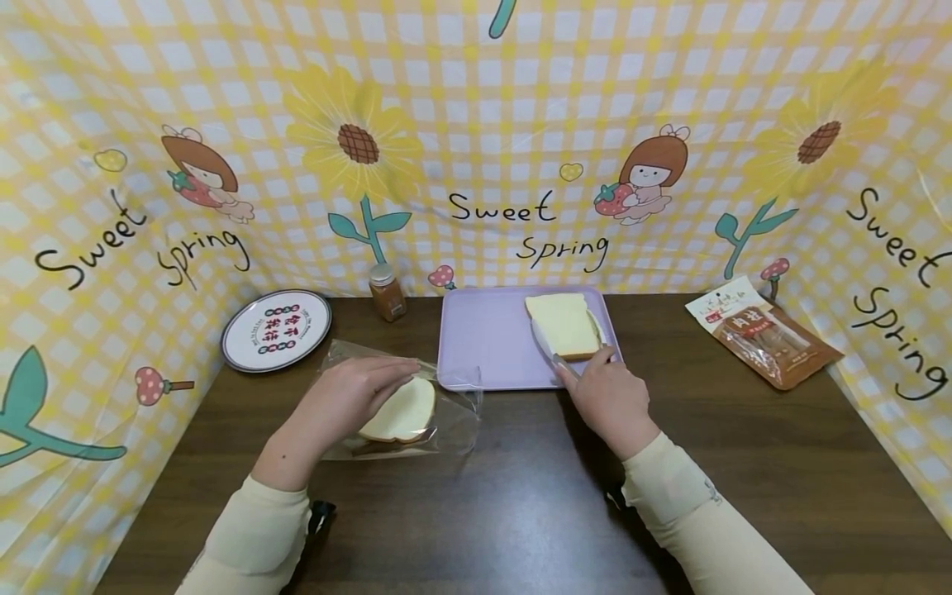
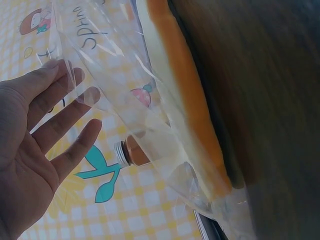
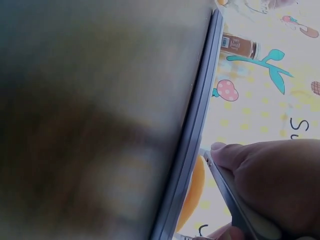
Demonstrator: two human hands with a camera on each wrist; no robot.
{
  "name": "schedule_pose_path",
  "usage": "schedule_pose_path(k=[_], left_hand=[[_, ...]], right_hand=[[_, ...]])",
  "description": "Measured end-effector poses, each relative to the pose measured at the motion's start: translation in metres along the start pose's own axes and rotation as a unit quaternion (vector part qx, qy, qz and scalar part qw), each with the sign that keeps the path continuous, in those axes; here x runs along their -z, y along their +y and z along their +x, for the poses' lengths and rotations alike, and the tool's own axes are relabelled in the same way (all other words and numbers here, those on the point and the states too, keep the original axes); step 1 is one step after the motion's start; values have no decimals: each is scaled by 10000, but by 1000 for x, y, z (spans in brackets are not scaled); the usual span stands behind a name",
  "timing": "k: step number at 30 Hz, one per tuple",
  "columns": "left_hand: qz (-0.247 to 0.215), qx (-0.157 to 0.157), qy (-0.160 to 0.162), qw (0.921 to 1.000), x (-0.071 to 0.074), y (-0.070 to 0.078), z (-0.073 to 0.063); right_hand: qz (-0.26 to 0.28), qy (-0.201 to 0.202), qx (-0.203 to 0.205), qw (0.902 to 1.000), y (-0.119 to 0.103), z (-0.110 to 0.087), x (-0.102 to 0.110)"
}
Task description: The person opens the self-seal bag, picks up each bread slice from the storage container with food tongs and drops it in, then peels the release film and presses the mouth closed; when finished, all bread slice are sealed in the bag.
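My left hand [image 1: 364, 392] is over a clear plastic bag [image 1: 454, 413] with a slice of bread [image 1: 409, 413] in it. In the left wrist view its fingers are spread and nearly straight, fingertips right at the bag's film [image 2: 115, 95]. With my right hand [image 1: 613, 405] I grip metal tongs [image 3: 225, 190]. The tongs' arms lie along both sides of another bread slice [image 1: 565, 322], on the right part of a lilac tray [image 1: 487, 339]. In the right wrist view the tray's edge hides most of that slice.
A white plate [image 1: 275, 330] with red lettering lies at the back left, near a small spice jar [image 1: 387, 293] with a silver lid. At the right is a brown and white food packet [image 1: 766, 335]. A checked cloth [image 1: 513, 124] hangs behind the dark wooden table [image 1: 506, 504].
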State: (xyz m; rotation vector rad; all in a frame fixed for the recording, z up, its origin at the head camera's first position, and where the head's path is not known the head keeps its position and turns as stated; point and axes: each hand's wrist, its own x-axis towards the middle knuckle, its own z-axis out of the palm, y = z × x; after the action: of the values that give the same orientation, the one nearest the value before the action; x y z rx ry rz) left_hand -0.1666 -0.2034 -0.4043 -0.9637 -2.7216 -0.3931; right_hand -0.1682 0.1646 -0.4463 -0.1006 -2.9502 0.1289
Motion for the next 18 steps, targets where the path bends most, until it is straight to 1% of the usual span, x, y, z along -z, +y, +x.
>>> schedule_pose_path(k=[3,7,9,15,18], left_hand=[[-10,30,-1,10000,0,0,0],[9,-18,22,10000,-1,0,0],[29,-46,34,10000,-2,0,0],[56,-44,42,10000,-2,0,0],[70,-41,26,10000,-3,0,0]], right_hand=[[10,18,77,10000,2,0,2],[147,-122,79,9998,6,1,3],[218,-125,105,9996,7,1,3],[219,147,302,9992,8,0,4],[251,404,405,9980,8,-1,4]])
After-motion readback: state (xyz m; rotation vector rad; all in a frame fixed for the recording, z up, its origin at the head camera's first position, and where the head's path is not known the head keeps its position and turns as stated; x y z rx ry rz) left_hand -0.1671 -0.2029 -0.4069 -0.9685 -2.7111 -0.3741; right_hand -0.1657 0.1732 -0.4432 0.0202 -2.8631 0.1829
